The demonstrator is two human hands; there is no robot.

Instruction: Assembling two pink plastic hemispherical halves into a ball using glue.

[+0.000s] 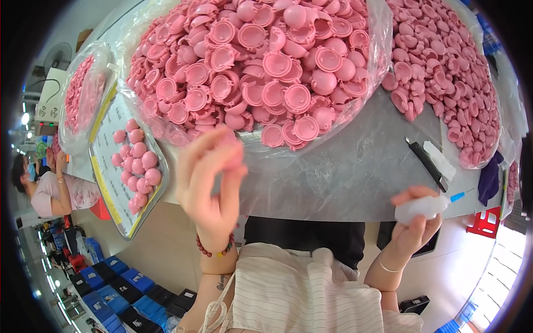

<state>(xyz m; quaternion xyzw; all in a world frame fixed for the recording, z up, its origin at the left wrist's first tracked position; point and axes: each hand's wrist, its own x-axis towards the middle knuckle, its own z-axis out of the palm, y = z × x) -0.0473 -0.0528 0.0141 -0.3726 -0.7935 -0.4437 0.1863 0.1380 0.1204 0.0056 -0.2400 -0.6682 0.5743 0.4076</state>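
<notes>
While a tray of pink balls lies just left of it, the left hand is raised at the near edge of the table, its fingers curled toward the thumb. Directly beyond that hand, a large heap of pink half shells fills a clear plastic bag. Farther right, the right hand grips a white squeeze bottle near the table's front edge, its blue tip pointing right, away from the palm. Past it lie a black tool and a crumpled white wrapper, with a second pink heap farther back.

The left fingertips are blurred, and pink shows at them; I cannot tell whether they pinch a piece or only overlap the heap. The middle heap runs off the top of the view, and the right fingers cover part of the bottle.

The balls on the tray look round and glossy; the half shells are hollow cups with rims and small tabs. The bottle is cloudy, with a thin needle at its tip.
</notes>
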